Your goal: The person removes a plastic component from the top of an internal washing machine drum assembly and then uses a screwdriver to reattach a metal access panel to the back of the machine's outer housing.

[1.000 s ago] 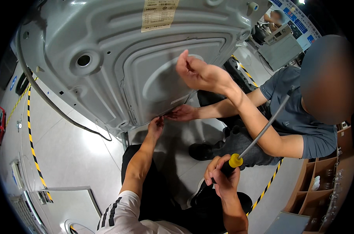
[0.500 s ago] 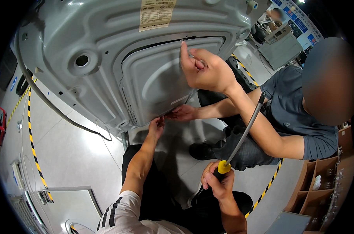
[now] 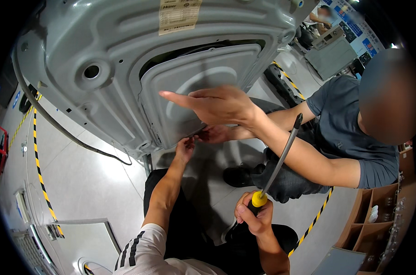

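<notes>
My right hand (image 3: pixel 256 213) is wrapped round the yellow-and-black handle of a long screwdriver (image 3: pixel 281 158), its shaft slanting up and to the right with the tip in the air. My left hand (image 3: pixel 185 148) reaches to the lower edge of a grey metal cover panel (image 3: pixel 171 103), its fingers curled together there; what they pinch, if anything, is hidden. A co-worker's hand (image 3: pixel 215 134) is beside it at the same edge. The co-worker's other hand (image 3: pixel 226 105) is held flat before the panel. At the panel's top, a dark gap opens into the grey appliance housing (image 3: pixel 111 27).
A grey cable (image 3: pixel 61 126) hangs along the housing's left side. The co-worker (image 3: pixel 341 123) crouches at the right. Lower left lies a white panel (image 3: pixel 86 238); lower right stands a wooden compartment shelf (image 3: pixel 371 220). Black-and-yellow tape (image 3: pixel 38 160) marks the floor.
The panel's top has come away from the housing, widening the dark gap. The co-worker's raised hand has moved down and left, flattening out. My hands have hardly moved.
</notes>
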### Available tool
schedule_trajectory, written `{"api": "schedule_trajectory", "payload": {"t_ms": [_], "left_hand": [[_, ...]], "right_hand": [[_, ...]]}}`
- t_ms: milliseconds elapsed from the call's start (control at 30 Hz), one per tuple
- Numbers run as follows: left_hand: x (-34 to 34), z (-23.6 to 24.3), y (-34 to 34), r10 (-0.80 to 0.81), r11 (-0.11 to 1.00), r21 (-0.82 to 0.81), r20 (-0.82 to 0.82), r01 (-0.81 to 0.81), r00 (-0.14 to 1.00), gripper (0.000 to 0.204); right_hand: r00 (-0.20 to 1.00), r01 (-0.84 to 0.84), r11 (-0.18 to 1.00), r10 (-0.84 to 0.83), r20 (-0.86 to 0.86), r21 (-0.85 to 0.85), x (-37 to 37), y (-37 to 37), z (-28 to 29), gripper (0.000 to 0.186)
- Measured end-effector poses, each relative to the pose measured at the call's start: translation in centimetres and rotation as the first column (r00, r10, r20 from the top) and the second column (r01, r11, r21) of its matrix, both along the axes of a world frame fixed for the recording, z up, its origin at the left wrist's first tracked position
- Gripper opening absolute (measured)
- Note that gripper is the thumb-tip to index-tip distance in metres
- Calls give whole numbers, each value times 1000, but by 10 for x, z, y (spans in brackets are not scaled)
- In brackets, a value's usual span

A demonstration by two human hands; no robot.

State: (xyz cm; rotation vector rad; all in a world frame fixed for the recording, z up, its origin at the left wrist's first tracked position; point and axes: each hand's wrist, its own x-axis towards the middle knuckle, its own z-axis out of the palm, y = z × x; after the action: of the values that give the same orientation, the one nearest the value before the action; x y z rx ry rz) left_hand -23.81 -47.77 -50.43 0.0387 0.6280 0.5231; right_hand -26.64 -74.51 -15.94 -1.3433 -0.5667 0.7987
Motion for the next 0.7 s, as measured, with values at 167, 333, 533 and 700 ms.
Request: {"api": "schedule_trajectory", "payload": {"t_ms": [167,333,533,700], "left_hand": [[2,-2,-1,3,1000,-19,-29,-3,1000,16],[3,-5,-2,-2,997,-72,-53,-2,999,18],[2,-14,0,-30,998,-55,-41,27,999,18],[3,-25,2,-34,999,-36,-51,33,998,15]], "right_hand": [[1000,7,1000,-7,3,-4,-2,2,-2,13],[999,29,1000,-29,-20,1,-5,4,-5,12],[999,-27,996,30,25,-87,-2,3,-10,16],[988,-34,992,52,144,-124,0,3,-14,19]]}}
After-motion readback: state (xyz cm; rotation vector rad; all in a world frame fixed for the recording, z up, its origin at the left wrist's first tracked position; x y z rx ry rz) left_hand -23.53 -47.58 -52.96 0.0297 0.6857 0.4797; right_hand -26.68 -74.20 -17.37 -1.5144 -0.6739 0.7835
